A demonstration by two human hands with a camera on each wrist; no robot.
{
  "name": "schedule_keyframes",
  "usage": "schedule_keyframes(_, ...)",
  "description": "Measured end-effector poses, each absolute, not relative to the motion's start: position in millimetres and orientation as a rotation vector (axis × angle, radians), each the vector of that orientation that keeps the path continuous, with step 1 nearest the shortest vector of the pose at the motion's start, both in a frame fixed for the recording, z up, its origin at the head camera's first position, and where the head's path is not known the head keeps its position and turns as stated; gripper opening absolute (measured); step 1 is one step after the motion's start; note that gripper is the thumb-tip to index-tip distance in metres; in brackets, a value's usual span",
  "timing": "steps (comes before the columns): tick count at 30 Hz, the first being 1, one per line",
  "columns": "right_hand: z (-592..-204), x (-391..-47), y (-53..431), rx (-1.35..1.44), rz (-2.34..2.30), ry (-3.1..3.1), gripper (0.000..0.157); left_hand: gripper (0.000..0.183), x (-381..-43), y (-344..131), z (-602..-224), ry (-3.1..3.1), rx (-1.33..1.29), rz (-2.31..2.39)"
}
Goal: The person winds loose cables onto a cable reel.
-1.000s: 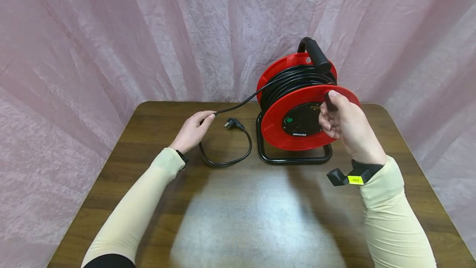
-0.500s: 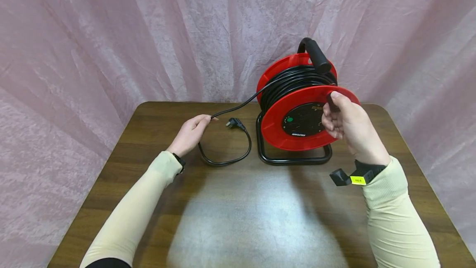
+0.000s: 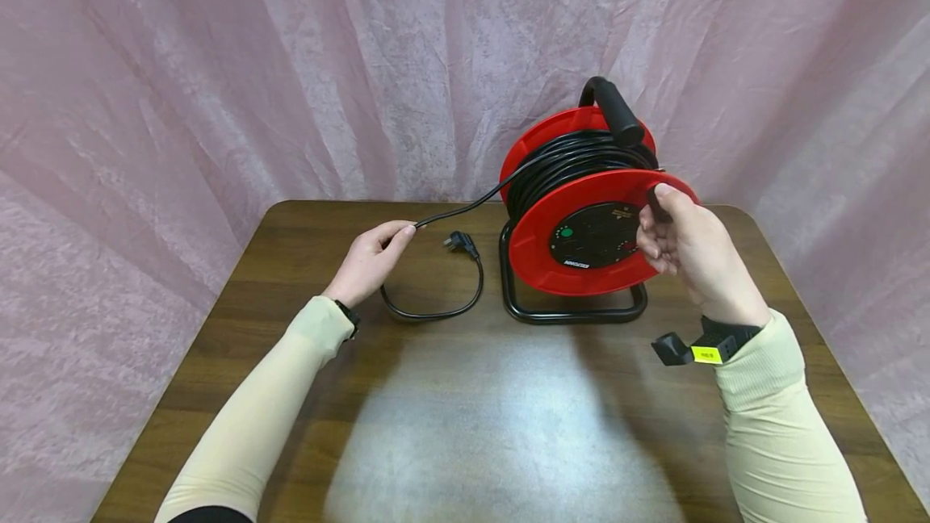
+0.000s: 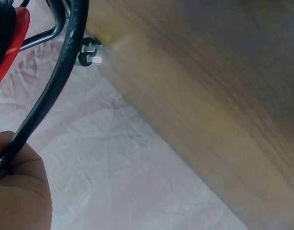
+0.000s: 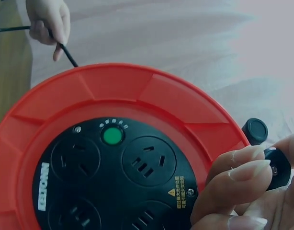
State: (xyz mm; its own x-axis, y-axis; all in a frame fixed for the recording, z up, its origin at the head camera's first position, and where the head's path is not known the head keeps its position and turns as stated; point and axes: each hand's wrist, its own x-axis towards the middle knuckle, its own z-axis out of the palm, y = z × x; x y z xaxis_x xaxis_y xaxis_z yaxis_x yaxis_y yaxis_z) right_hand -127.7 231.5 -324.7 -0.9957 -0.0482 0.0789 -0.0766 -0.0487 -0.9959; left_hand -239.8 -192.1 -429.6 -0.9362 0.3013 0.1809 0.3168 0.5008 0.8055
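Note:
A red cable reel [image 3: 529,253] stands at the back right of the table, wound with black cable [image 3: 574,160]. My right hand [image 3: 693,244] holds the small black crank knob [image 3: 659,204] on the reel's front disc, its fingers curled round it. In the right wrist view the knob [image 5: 276,168] sits between fingers and thumb. Left of the reel, my left hand [image 3: 372,261] pinches the cable that runs off the drum. From that hand the free end loops over the table to a black plug [image 3: 461,243], its pins pointing left.
The reel rests on a black tube stand [image 3: 574,317], with a black carrying handle [image 3: 617,113] on top. Sockets and a green button [image 5: 112,135] sit on its front disc. A pink curtain [image 3: 407,63] hangs behind the wooden table [image 3: 508,426].
My right hand has moved slightly right and down with the knob, and the front disc has turned a little clockwise. My left hand has shifted slightly left; the cable loop has drawn left.

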Motion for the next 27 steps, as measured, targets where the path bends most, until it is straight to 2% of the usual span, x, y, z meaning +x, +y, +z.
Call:
schedule_keyframes(12,-328,-125,239,0.055,2.214,-2.176,0.044,0.046,-239,-190,-432,-2.670,-0.640,-1.462)
schedule_keyframes(27,-331,-126,246,-0.112,1.859,-2.400,0.049,0.048,-240,-189,-432,-2.619,-0.633,-1.394)
